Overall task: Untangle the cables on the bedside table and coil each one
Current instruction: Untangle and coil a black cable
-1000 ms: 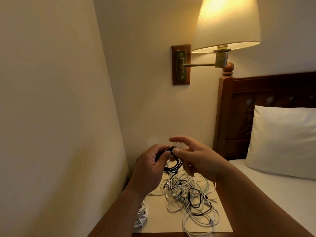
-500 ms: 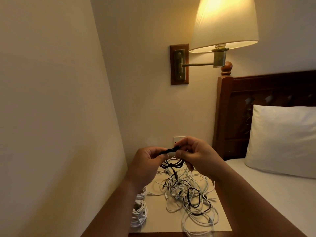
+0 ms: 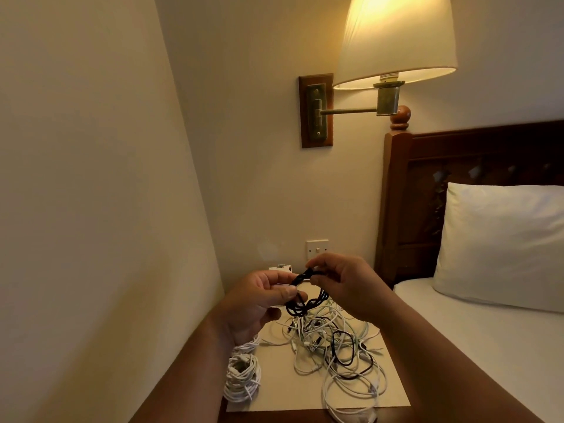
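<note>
Nearest, just below the left hand [image 3: 256,297], white coils [image 3: 242,380] lie at the left edge of the worktop [image 3: 274,395]. Under both hands and off to their right sprawls a tangle [image 3: 335,358] of white and black cables. Above it, the left hand and the right hand [image 3: 345,285] each pinch a black cable [image 3: 308,296]. Its twisted stretch runs left to right between them, with loops hanging down toward the tangle. Beyond the hands is a wall switch [image 3: 317,250].

Bare left hand [image 3: 254,303] and right hand [image 3: 346,285]; left forearm [image 3: 189,374] and right forearm [image 3: 442,358] uncovered to frame edge. Short thumbnail [image 3: 287,290] on left hand.
</note>
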